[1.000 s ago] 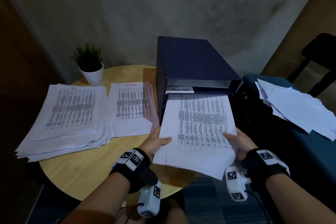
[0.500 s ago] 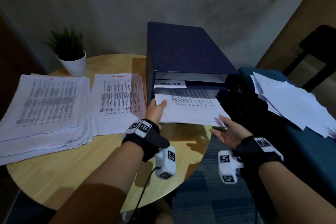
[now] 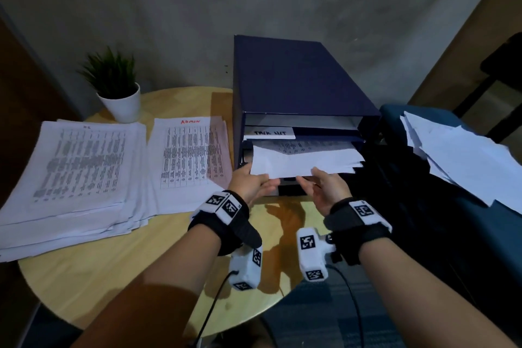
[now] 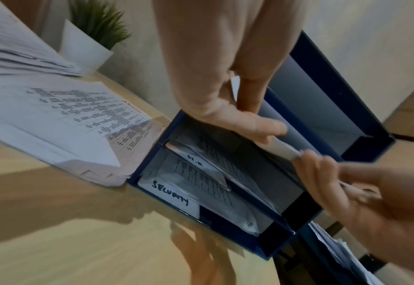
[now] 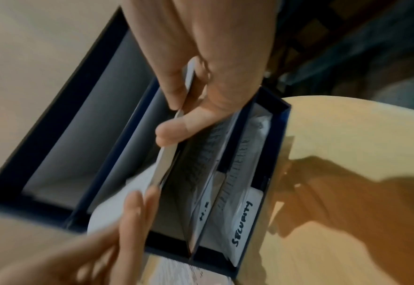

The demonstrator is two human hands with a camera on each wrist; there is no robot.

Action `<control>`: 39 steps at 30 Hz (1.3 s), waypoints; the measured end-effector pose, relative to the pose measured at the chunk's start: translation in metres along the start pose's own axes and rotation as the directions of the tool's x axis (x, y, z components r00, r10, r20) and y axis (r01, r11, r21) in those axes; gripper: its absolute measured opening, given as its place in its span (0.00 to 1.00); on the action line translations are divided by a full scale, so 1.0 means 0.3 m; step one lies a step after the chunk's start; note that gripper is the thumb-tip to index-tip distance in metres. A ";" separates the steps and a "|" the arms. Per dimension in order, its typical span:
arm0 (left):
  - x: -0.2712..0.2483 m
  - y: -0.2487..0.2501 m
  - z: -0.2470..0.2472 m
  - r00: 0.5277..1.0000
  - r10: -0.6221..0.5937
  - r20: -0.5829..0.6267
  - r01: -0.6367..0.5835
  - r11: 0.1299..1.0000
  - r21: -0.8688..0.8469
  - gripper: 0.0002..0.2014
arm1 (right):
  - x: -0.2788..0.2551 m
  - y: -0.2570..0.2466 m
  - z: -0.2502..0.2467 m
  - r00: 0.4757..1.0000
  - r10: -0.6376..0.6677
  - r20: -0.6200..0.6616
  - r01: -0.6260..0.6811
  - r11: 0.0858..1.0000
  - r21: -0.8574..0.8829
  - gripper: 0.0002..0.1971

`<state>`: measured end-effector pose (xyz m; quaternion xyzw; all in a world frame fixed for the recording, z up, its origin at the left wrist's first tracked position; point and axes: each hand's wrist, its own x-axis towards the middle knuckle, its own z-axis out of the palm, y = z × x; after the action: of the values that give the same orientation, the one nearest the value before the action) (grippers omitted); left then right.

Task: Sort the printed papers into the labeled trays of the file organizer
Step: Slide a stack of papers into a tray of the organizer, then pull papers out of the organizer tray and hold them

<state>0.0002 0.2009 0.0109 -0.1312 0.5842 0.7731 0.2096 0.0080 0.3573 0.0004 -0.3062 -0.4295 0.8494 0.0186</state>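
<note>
Round, pale wood table [image 3: 84, 277] against a mottled grey wall: a potted plant [image 3: 118, 93] stands at its far left, beside two fanned stacks of printed sheets still unsorted, the HR stack [image 3: 70, 172] and the ADMIN stack [image 3: 189, 161]. At centre, the left hand [image 3: 250, 185] pinches the near edge of a thin paper sheaf [image 3: 302, 162], thumb on top, while the right hand [image 3: 324, 191] grips the same edge; the sheaf sits largely inside the boxy navy organizer [image 3: 296, 79], in the tray under the "TASK LIST" label [image 3: 269, 133]. Lower trays already hold pages. Loose white sheets [image 3: 466, 155] on the blue seat at right also appear to await sorting.
</note>
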 end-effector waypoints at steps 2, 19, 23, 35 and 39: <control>0.019 0.003 0.008 0.998 0.041 -0.042 -0.044 0.997 -0.059 0.28 | 0.023 0.001 0.032 0.997 -0.077 -0.015 0.076 0.997 -0.023 0.05; 0.037 -0.105 -0.241 0.991 -0.058 -0.123 0.066 0.996 0.063 0.16 | 0.131 -0.028 0.131 0.973 -0.230 0.019 0.228 0.941 -0.249 0.07; 0.019 -0.126 -0.307 0.990 -0.062 -0.130 0.076 0.991 0.109 0.13 | 0.136 -0.048 0.142 0.976 -0.215 0.032 0.200 0.833 -0.516 0.16; 0.064 -0.162 -0.510 0.973 0.090 -0.211 0.006 0.911 0.411 0.14 | 0.165 0.004 0.185 0.827 -0.555 -0.089 0.126 0.337 -0.933 0.14; 0.088 -0.159 -0.539 0.941 0.270 -0.203 -0.031 0.667 0.744 0.15 | 0.032 0.164 0.206 0.840 -0.517 0.163 0.266 0.132 -0.955 0.24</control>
<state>-0.0069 0.0614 -0.0873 -0.1012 0.8771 0.4610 0.0893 -0.0215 0.2848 -0.0137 -0.2146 -0.9117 0.3367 0.0968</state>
